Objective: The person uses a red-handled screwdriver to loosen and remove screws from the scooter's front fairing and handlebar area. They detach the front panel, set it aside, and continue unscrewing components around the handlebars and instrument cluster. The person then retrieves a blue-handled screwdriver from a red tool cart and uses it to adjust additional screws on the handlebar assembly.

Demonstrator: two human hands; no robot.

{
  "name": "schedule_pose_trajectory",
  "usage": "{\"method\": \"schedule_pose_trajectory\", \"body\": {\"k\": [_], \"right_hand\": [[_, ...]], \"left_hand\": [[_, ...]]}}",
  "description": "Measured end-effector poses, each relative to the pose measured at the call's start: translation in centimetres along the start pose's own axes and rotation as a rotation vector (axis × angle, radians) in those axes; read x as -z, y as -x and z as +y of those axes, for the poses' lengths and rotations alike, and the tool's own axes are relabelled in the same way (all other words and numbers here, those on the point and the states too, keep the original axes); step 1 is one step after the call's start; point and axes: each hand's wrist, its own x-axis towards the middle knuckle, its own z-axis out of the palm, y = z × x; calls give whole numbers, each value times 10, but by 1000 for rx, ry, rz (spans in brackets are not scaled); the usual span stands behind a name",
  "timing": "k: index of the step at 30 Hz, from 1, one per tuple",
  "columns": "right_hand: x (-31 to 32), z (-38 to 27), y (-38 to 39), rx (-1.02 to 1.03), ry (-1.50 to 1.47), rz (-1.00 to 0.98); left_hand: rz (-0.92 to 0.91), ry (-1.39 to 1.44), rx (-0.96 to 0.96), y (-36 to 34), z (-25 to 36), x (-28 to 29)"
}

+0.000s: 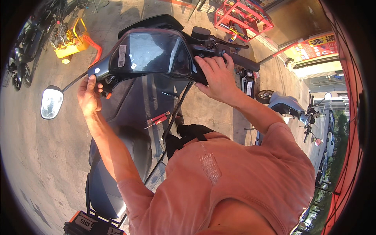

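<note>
Both hands are at a scooter's black dashboard cover [102, 67], which frames a dark, glossy display screen [152, 51] with a small label on it. My left hand [90, 94] pinches the cover's left end, thumb on top and fingers curled underneath, beside a small orange switch [109, 95]. Across the cover's right end lies my right hand [219, 80], fingers bent over the top and thumb at the lower edge, gripping it. The right handlebar grip [247, 62] sticks out past that hand. Two red-handled tools [158, 118], one with a thin shaft, lie on the scooter body below the screen.
A round mirror [51, 102] juts out left. The dark scooter seat [107, 182] is at lower left. Beyond stand a yellow air compressor [70, 45] with a coiled red hose [96, 49], a red tool cart [243, 19] and another scooter [288, 105] on the right.
</note>
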Motion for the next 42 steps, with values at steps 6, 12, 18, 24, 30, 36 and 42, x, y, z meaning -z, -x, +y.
{"method": "schedule_pose_trajectory", "body": {"k": [6, 12, 18, 24, 30, 36, 42], "right_hand": [[-8, -19, 11, -138, -80, 26], [-14, -29, 14, -222, -104, 62], [-35, -26, 17, -290, -357, 207], [-46, -18, 22, -266, -443, 324], [-50, -15, 27, -246, -441, 327], [-47, -1, 56, -344, -611, 383], [-53, 17, 114, -531, -744, 268]], "left_hand": [[-16, -73, 0, -7, 6, 4], [-35, -46, 13, -5, 4, 7], [-4, -32, 14, 0, 7, 4], [101, 34, -19, -4, 1, -2], [145, -59, -15, 4, -1, -3], [326, -169, -172, 27, 10, -14], [439, -199, -310, 92, -21, -21]]}}
